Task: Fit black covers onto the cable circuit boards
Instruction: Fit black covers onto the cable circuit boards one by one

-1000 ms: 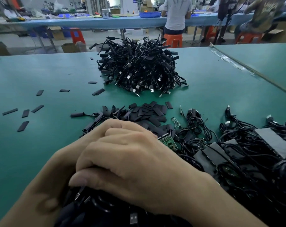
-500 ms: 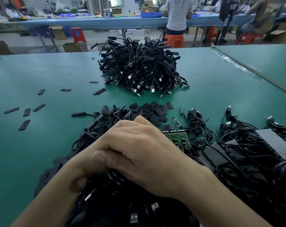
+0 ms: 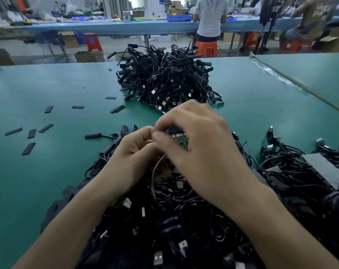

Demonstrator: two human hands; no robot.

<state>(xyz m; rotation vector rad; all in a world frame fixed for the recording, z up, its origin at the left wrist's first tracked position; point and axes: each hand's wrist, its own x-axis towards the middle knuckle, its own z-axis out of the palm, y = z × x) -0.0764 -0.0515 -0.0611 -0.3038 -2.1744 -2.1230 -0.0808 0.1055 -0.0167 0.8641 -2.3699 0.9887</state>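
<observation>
Item: board [image 3: 180,140], mid-worktop [image 3: 48,171], held above the tangle [image 3: 174,220].
Right hand [image 3: 201,150]: grip closed round board.
Left hand [image 3: 133,154]: grip pinching, probably a cover [image 3: 171,130]; blurred.
Risks: cover seating skewed through misalignment; trailing cable [image 3: 155,171] snagging tangle at 6 o'clock and tugging the board.

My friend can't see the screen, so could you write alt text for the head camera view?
Two bare hands meet above a green table: the right hand grips a green circuit board, the left hand curls its fingers against it. A tangle of black cables lies beneath them, a second cable heap behind, loose black covers to the left.
</observation>
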